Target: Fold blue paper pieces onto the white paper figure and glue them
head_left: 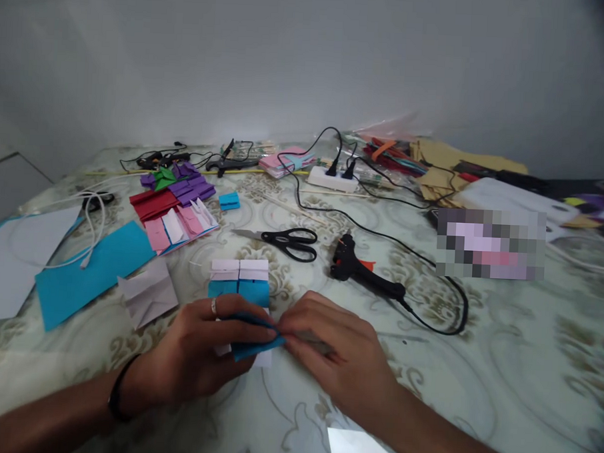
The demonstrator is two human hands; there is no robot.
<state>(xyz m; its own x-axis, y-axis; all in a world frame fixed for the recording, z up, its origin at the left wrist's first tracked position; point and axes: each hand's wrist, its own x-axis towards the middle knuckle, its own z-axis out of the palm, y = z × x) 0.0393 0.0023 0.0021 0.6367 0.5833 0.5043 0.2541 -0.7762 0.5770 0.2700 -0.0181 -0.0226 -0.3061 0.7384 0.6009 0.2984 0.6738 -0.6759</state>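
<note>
"Blue paper (257,345): specify grip and location."

"Both hands are closed on it. My left hand (209,339) holds its left part, fingers over the top; my right hand (330,334) pinches its right edge, thumb against fingertips. Location: near side, centre, above the patterned tablecloth (455,393)."

"List adjacent items."

"Just beyond my left hand lie folded blue-and-white pieces (239,292). Farther: scissors (288,241), blades pointing left. Right of these: a black glue gun (367,273), its cord looping to the right. Left of my left hand: a creased pale paper (149,294), then a flat blue sheet (94,271), then a white sheet (17,264)."

"List outer items."

"Far left: red folded paper (153,205) and purple folded paper (192,187). Far centre: a white power strip (333,180) with two black plugs inserted. Near edge, right of centre: a white paper corner (359,449)."
</note>
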